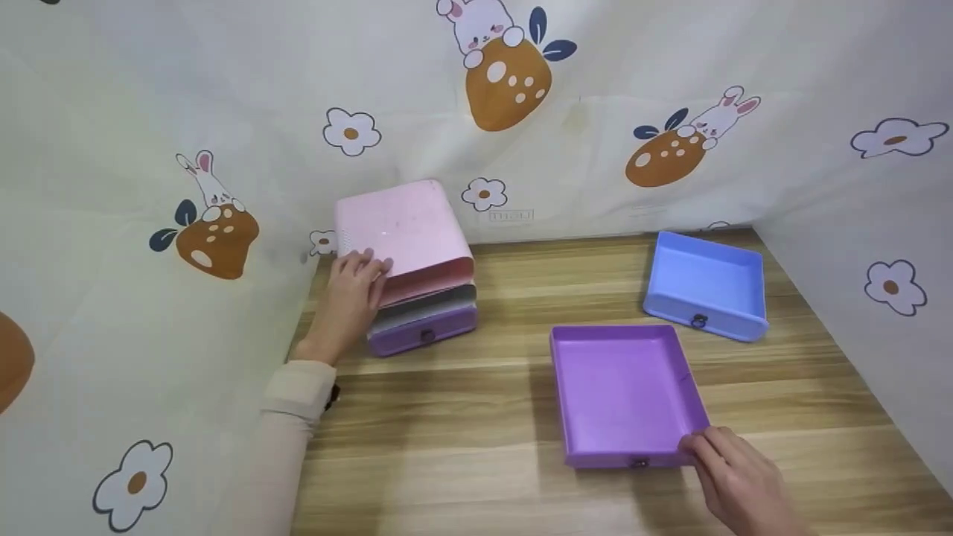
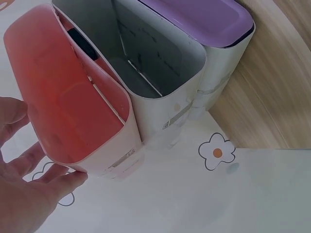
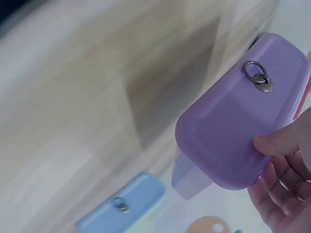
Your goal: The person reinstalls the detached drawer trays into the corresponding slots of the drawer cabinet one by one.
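Observation:
On the left stands a stack of three shell units, with a pink one on top. The pink and grey units are hollow at the front, while a purple drawer front fills the lowest. My left hand rests at the pink unit's front left corner, fingers loosely spread along its edge. My right hand pinches a separate purple drawer at its front right corner, thumb on the front face. This drawer has a small metal ring pull and is raised over the table, casting a shadow.
A blue drawer with a ring pull lies at the back right of the wood-grain table. A pale cloth printed with rabbits and flowers forms walls behind and on both sides, close to the stack.

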Action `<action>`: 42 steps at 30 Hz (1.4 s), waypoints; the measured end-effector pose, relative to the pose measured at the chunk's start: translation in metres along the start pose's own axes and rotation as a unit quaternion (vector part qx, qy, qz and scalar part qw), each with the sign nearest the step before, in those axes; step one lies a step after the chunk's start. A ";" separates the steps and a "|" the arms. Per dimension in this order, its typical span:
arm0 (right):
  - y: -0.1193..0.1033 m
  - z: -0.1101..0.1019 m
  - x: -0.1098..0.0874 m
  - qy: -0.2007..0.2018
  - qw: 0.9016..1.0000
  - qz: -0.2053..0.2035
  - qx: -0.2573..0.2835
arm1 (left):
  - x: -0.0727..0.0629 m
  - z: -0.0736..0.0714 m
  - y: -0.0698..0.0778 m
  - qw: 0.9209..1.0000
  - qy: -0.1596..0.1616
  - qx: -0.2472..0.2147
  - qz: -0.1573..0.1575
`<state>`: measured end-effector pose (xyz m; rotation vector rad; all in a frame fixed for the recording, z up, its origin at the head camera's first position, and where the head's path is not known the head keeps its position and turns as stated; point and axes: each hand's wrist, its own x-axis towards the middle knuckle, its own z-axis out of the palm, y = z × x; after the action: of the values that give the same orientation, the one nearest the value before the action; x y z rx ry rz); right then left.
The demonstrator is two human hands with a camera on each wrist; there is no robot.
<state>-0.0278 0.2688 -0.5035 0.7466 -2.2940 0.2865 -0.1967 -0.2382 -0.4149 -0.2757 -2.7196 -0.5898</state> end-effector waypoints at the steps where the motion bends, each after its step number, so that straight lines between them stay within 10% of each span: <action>1: -0.002 0.001 0.005 -0.001 1.000 -0.004 0.005 | 0.000 0.000 0.000 1.000 0.000 -0.001 0.000; 21: -0.042 0.035 0.089 0.029 0.989 -0.126 0.074 | 0.003 -0.004 0.001 1.000 -0.009 0.004 0.005; 42: -0.071 0.067 0.123 0.013 0.973 -0.195 0.124 | 0.001 -0.003 0.001 1.000 -0.020 -0.005 -0.012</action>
<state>-0.0957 0.1314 -0.4692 1.2886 -2.0507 0.3995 -0.1967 -0.2382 -0.4109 -0.2605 -2.7624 -0.6104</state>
